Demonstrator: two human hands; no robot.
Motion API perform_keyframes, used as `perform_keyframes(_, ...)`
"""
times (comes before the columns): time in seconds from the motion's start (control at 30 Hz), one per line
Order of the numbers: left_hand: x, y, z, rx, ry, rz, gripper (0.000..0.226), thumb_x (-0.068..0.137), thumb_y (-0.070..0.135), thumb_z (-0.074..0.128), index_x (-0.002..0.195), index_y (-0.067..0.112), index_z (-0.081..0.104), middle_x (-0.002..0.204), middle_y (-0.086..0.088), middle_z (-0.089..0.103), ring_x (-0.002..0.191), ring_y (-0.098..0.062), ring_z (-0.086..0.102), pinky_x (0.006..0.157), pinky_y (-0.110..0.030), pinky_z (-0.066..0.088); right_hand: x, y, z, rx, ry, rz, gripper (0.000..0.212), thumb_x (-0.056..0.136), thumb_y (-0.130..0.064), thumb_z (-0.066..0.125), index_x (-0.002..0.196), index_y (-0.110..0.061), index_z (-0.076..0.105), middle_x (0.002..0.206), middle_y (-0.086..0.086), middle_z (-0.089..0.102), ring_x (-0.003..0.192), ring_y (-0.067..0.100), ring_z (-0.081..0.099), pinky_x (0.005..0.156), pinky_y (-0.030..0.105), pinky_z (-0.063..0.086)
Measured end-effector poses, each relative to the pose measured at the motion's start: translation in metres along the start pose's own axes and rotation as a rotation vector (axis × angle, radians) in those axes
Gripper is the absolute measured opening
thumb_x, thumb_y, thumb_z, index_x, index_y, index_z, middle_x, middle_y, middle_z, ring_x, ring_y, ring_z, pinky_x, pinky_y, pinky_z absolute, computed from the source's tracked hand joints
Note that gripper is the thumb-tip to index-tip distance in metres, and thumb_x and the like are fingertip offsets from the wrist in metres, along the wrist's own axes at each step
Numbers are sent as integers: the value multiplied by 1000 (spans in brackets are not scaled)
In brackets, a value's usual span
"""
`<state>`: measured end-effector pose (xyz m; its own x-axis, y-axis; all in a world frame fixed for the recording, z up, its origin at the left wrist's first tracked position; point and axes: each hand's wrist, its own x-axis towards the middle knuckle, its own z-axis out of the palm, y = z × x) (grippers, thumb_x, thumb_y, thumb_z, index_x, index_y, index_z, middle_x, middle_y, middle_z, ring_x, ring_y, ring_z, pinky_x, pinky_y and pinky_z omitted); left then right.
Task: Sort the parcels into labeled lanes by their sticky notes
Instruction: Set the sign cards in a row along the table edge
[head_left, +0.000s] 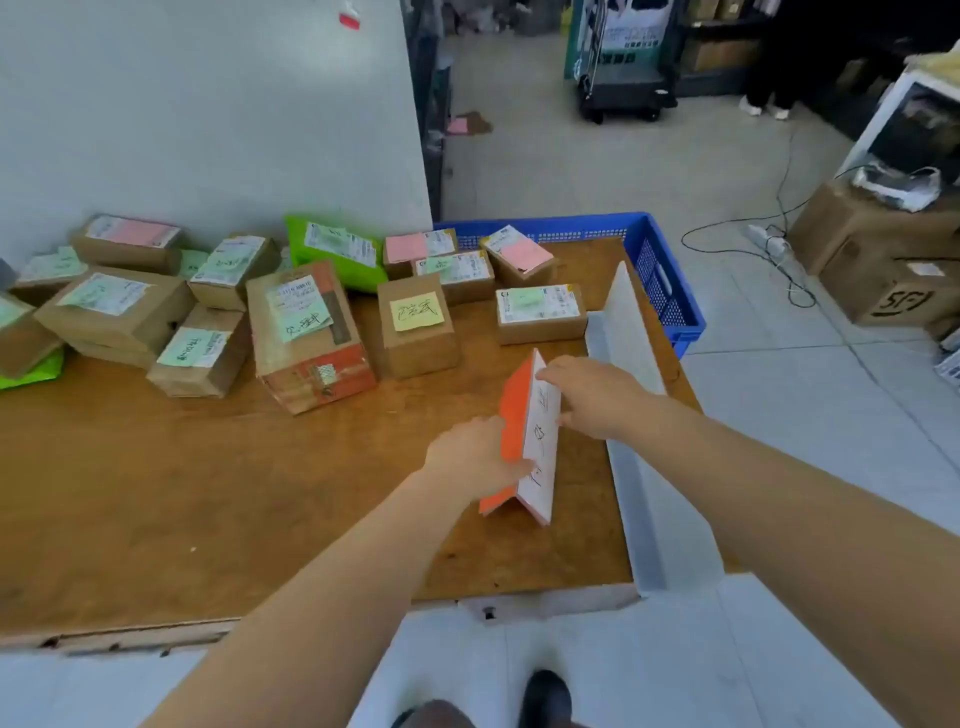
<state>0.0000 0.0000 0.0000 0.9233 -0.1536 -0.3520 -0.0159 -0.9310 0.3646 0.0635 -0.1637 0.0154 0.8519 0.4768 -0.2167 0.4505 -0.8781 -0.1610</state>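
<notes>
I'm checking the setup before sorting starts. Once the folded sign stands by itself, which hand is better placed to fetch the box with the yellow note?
Probably the left hand. It sits on the sign's orange side, facing the box with the yellow note; the right hand would cross over the sign.

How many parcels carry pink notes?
3, all at the table's back: one box far left by the wall, two boxes just in front of the blue crate. Stacked parcels may hide more.
</notes>
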Motion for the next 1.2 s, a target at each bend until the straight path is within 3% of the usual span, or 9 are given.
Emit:
perform_keyframes(0.1, 8, 5, 22, -12, -56, -93, 57, 79, 54, 57, 125, 22, 44, 112, 0, 61, 97, -21, 61, 72, -34, 51, 9, 9, 11, -34, -41, -34, 63, 82, -25, 67, 138, -25, 37, 134, 0, 47, 121, 21, 47, 89, 37, 51)
perform_keyframes(0.2, 12, 0, 34, -11, -63, -123, 56, 79, 50, 57, 125, 22, 44, 117, 0, 58, 103, -22, 58, 75, -34, 50, 17, 14, 22, -127, -37, -99, 69, 81, -27, 69, 140, -23, 33, 141, 2, 39, 128, 23, 41, 96, 37, 47)
perform_keyframes(0.33, 16, -16, 26, -83, -69, -119, 49, 81, 40, 60, 124, 22, 47, 117, 1, 59, 103, -21, 58, 79, -35, 52, 28, 13, 28, -233, -25, -168, 80, 81, -29, 69, 145, -25, 22, 155, 0, 18, 144, 22, 13, 115, 39, 17)
perform_keyframes(0.43, 15, -35, 13, -130, -77, -103, 42, 83, 33, 60, 122, 22, 50, 116, 1, 61, 103, -20, 58, 78, -34, 51, 38, 7, 30, -243, -11, -185, 78, 80, -28, 70, 144, -24, 24, 154, 0, 22, 144, 21, 13, 116, 37, 7)
perform_keyframes(0.57, 13, -59, 0, -149, -63, -95, 41, 88, 22, 54, 129, 26, 49, 122, 2, 60, 106, -18, 57, 82, -35, 52, 53, -3, 32, -231, 68, -224, 64, 78, -30, 71, 133, -21, 40, 137, 1, 45, 128, 20, 39, 111, 33, 25)
perform_keyframes(0.67, 12, -74, -7, -116, -29, -123, 45, 91, 14, 49, 135, 23, 45, 134, -1, 53, 118, -20, 52, 91, -35, 49, 60, -13, 33, -224, 68, -243, 50, 80, -32, 68, 124, -22, 47, 121, -1, 51, 109, 18, 47, 92, 30, 38)
perform_keyframes(0.83, 12, -88, -11, -86, -70, -103, 49, 93, 10, 49, 140, 20, 39, 147, 0, 40, 134, -20, 37, 108, -33, 34, 61, -28, 36, -127, -134, -171, 35, 85, -39, 61, 114, -23, 52, 106, -2, 59, 90, 16, 54, 71, 31, 49)
perform_keyframes(1.0, 11, -91, -11, -101, -83, -52, 45, 93, 13, 50, 137, 20, 44, 141, 1, 47, 130, -19, 42, 104, -32, 36, 52, -30, 39, -210, -158, -165, 41, 85, -50, 56, 117, -25, 57, 107, -3, 65, 95, 18, 60, 74, 31, 53)
perform_keyframes(1.2, 6, -83, -3, -81, -71, 1, 40, 88, 26, 60, 128, 21, 54, 126, 2, 60, 115, -17, 54, 96, -34, 45, 24, -32, 49, -244, -140, -173, 39, 84, -55, 54, 104, -22, 62, 92, -4, 65, 82, 17, 60, 64, 29, 50)
